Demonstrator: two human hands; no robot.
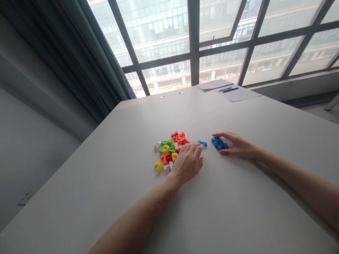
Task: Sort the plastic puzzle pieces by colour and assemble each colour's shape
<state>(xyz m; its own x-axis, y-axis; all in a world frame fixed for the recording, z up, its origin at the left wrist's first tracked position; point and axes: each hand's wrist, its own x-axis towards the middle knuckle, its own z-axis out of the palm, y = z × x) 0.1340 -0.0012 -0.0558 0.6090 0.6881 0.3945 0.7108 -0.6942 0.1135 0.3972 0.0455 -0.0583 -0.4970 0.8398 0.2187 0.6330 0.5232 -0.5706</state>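
Observation:
Around a cluster of blue plastic blocks (219, 144), my right hand (237, 145) curves with its fingers along the far side and its thumb at the near side. To the left, my left hand (187, 160) lies palm down over the right part of a pile of small coloured blocks (166, 149), its thumb apart from the fingers. A single blue block (202, 143) sits just beyond its fingertips, between the two hands. Red, orange, yellow, green and white pieces make up the pile. Some are hidden beneath my left hand.
The white table (127, 148) extends to the window (194, 42). Papers (214, 84) with dark pens (231, 89) lie at its far right edge. A dark curtain (87, 53) hangs at the left, and a wall socket (25, 198) shows below.

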